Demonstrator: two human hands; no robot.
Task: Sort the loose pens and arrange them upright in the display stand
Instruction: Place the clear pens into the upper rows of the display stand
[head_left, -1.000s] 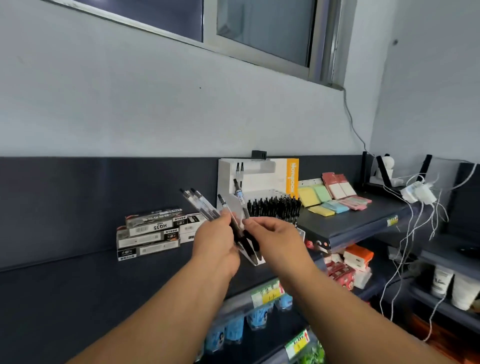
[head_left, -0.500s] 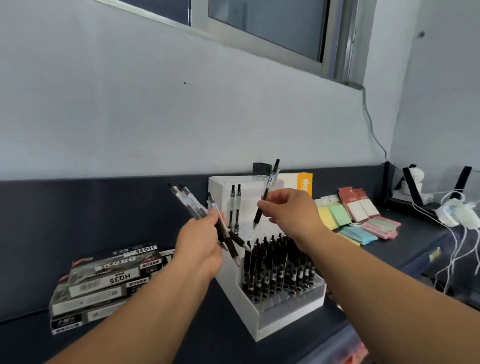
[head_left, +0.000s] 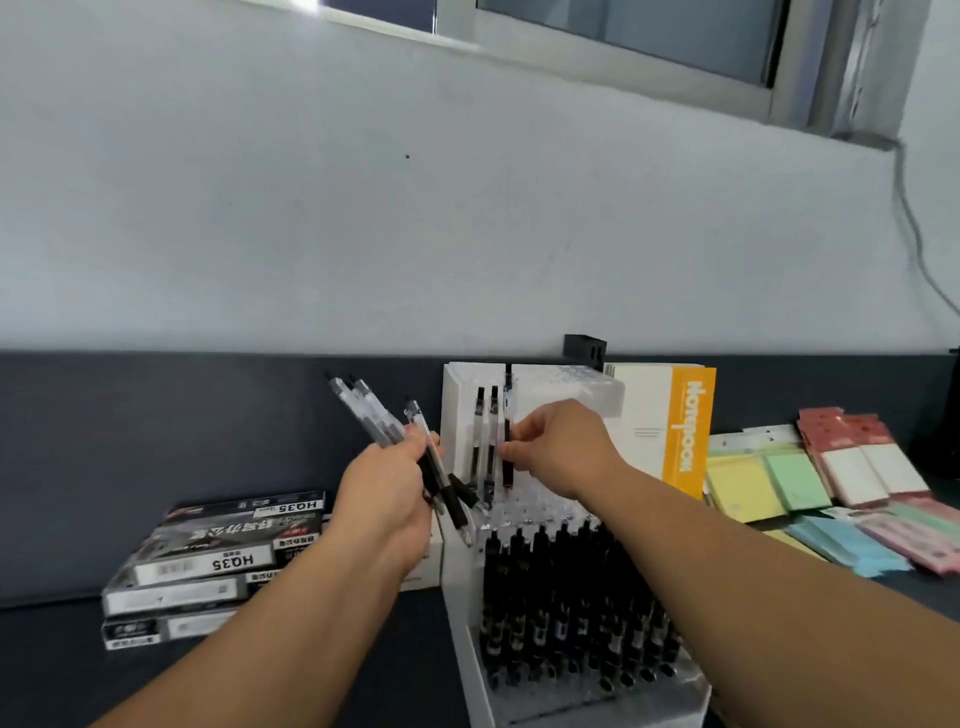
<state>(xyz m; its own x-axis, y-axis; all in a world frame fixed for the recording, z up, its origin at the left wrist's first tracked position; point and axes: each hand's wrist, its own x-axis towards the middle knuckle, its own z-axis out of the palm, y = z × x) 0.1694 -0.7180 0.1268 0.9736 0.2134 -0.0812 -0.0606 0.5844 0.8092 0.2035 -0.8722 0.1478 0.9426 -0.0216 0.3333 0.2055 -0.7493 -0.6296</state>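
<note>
A white display stand (head_left: 462, 613) sits on the dark shelf; its front rows are packed with several black pens (head_left: 566, 587) standing upright. Two clear pens (head_left: 483, 441) stand in its back row. My left hand (head_left: 387, 493) grips a bundle of several clear-barrelled loose pens (head_left: 374, 415), fanned up and to the left, just left of the stand. My right hand (head_left: 558, 447) pinches a single pen (head_left: 507, 415), held upright beside the two back-row pens, its tip low in the back row.
A stack of HQ35 pen boxes (head_left: 208, 561) lies to the left. A white and orange box (head_left: 670, 426) stands behind the stand. Coloured sticky-note packs (head_left: 779, 483) spread to the right. Wall and window rise behind the shelf.
My right hand has carried its pen from a tilted hold above the stand down into an upright position beside the two back-row pens. The view has moved closer to the stand.
</note>
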